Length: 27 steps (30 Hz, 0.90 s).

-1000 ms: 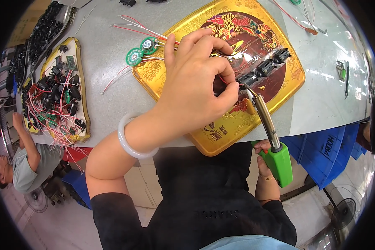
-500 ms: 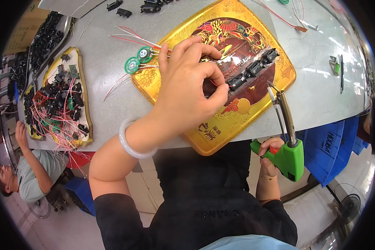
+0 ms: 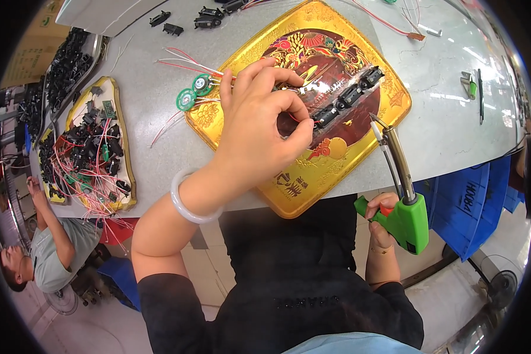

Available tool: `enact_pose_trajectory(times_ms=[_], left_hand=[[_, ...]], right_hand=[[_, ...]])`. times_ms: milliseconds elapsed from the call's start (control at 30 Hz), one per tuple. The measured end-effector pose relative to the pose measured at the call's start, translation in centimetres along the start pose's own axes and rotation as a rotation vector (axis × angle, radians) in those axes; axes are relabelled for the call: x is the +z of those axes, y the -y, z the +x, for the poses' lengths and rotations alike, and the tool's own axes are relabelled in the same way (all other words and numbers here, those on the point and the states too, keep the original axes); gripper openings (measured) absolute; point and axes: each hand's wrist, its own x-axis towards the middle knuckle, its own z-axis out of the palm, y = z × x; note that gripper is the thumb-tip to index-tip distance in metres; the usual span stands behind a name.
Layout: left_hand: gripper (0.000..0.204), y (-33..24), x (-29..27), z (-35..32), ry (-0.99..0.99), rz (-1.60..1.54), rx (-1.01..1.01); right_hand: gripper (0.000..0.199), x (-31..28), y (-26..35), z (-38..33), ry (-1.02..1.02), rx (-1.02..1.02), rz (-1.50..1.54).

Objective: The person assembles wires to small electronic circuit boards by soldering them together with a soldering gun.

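Observation:
My left hand [image 3: 264,112] arches over a gold tray [image 3: 289,200] with a dark decorated centre. Its thumb and forefinger are pinched on a thin red wire beside a row of black plastic housings [image 3: 349,95], which lies slantwise on the tray. Two green round speakers [image 3: 186,99] with red and white wires lie by the tray's left corner, partly behind my fingers. My right hand [image 3: 381,224] grips a green soldering gun [image 3: 414,225] below the table edge. The gun's bent metal tip points up over the tray's right side, apart from the housings.
At the left, a yellow-rimmed tray [image 3: 127,171] holds tangled wires and black parts. Loose black housings [image 3: 208,19] lie at the back. Blue bins [image 3: 469,203] stand below the table at the right. Another person [image 3: 59,251] sits at the far left.
The whole view has shifted slightly, and the tray and row of housings appear a little further left. Both hands keep their grips. The other person's head and hands have moved.

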Motion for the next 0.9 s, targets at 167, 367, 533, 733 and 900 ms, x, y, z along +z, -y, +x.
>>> enact_pose_trajectory(times_ms=[167,367,533,733,900], left_hand=[[0.014,-0.5,-1.0,0.1,-0.002,-0.036,-0.012],[0.017,-0.8,-4.4,1.9,-0.178,0.122,0.030],[0.005,-0.2,-5.4,9.8,-0.169,0.439,0.180],[0.014,-0.8,3.7,21.0,-0.077,0.503,0.302],[0.029,-2.7,8.7,25.1,0.150,0.538,0.396]], right_hand=[[0.047,0.0,0.4,0.0,-0.012,-0.023,0.023],[0.043,-1.1,1.6,-0.1,-0.034,-0.050,-0.022],[0.032,-1.5,2.2,0.4,-0.022,-0.095,-0.002],[0.039,-1.4,2.3,0.8,-0.049,-0.133,0.107],[0.039,-2.1,3.4,0.4,-0.151,-0.109,0.112]])
